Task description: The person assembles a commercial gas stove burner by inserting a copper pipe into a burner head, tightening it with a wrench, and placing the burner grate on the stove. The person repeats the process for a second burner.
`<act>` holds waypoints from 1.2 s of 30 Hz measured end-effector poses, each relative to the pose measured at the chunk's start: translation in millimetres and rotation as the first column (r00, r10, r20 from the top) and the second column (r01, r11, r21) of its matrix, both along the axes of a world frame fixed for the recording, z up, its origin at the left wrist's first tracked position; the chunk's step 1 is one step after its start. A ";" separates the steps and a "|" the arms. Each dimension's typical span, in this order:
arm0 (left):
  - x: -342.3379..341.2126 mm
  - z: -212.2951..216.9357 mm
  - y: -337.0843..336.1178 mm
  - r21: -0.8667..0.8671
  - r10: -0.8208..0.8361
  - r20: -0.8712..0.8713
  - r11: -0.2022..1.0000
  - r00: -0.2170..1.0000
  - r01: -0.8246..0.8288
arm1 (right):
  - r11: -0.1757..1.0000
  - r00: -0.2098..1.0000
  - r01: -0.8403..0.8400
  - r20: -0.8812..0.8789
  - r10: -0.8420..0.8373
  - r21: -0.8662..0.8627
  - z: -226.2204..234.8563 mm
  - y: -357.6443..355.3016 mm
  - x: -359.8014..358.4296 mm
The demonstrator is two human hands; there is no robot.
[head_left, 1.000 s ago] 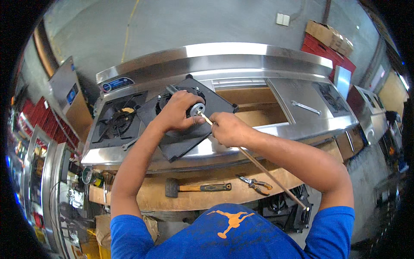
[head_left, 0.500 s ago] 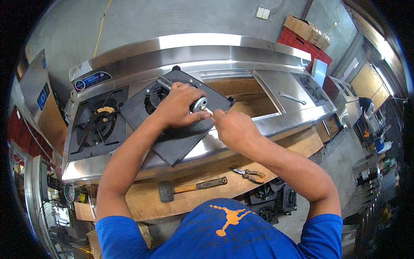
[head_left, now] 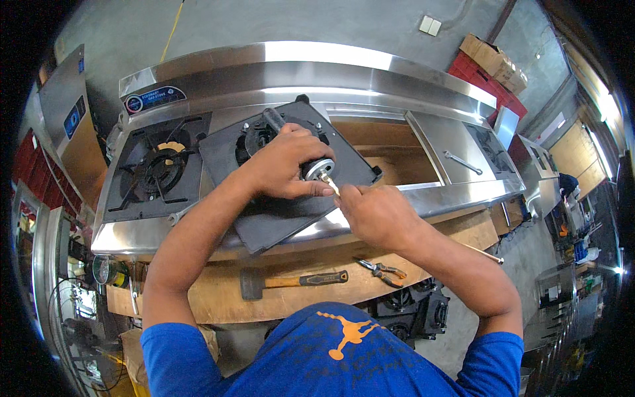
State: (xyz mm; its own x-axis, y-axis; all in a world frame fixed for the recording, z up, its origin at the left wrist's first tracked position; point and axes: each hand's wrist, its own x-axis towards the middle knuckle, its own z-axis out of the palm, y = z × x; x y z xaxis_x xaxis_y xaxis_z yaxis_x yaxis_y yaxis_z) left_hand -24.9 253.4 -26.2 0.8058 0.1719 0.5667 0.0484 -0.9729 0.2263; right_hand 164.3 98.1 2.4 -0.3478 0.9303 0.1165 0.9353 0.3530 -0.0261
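My left hand (head_left: pixel 281 165) is wrapped round a dark burner tube with a round metal disc (head_left: pixel 321 169) at its near end. The tube lies over a loose black stove-top plate (head_left: pixel 281 221), which sits askew across the stainless gas stove (head_left: pixel 149 235). In my right hand (head_left: pixel 380 215), fingers closed, is a thin pale metal tube (head_left: pixel 486 253). Its near end meets the small fitting on the disc by my left thumb; its far end shows beyond my right forearm. My fingers hide whether the two are joined.
A black burner (head_left: pixel 159 173) is at left; an uncovered opening (head_left: pixel 387 152) and a wrench (head_left: pixel 463 163) are at right. On the wooden bench lie a hammer (head_left: pixel 291 281) and pliers (head_left: pixel 381 272). More black burner parts (head_left: pixel 413 311) are below the bench.
The view has shifted slightly. My right hand has dropped a little, and the thin tube's far end now shows past my forearm. My left hand keeps its grip.
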 end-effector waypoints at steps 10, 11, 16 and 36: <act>-0.8 8.0 -9.5 -0.143 -0.105 -0.016 0.985 0.994 0.102 | 0.982 0.982 -0.189 -0.013 0.189 -0.021 7.7 -8.6 4.3; -0.1 7.5 -9.2 -0.145 -0.121 -0.005 0.982 0.993 0.119 | 0.975 0.975 -0.220 -0.035 0.220 -0.013 7.6 -8.4 4.1; -1.9 5.8 -3.4 -0.194 -0.155 0.056 0.967 0.986 0.163 | 0.961 0.977 -0.214 -0.059 0.207 -0.175 13.6 -5.9 -1.8; -6.3 4.1 0.6 -0.228 -0.140 0.074 0.962 0.987 0.153 | 0.899 0.891 -0.438 -0.148 0.430 -0.023 13.5 -3.5 25.2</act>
